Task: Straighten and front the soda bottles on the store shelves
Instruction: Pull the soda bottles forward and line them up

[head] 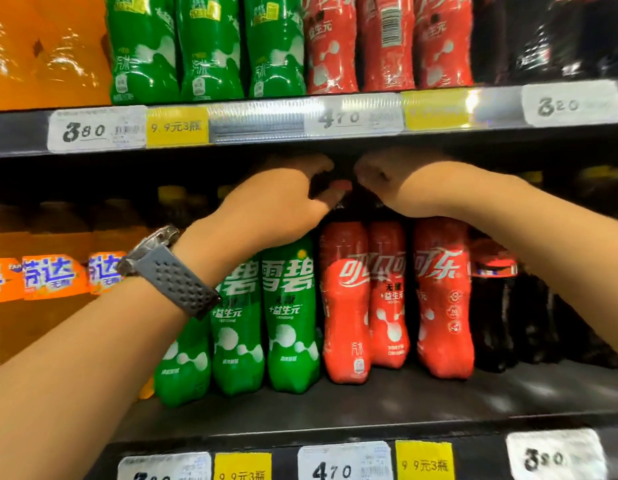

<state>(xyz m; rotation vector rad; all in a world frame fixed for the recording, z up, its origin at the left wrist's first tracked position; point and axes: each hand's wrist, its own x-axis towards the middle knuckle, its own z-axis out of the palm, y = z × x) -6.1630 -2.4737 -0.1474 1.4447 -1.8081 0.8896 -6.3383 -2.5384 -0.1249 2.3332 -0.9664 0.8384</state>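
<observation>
Head view: fingertips of both hands vanish into shadow under the upper shelf (259,124), and blur smears the labels. My left hand (279,206), watch (169,268) on its wrist, closes its grip round the cap of the red cola bottle (345,306), which stands on the lower shelf (369,403) at 5 o'clock from centre. My right hand (387,181), at the cap's 3 o'clock, is curled; whether its grip holds anything I cannot tell.
</observation>
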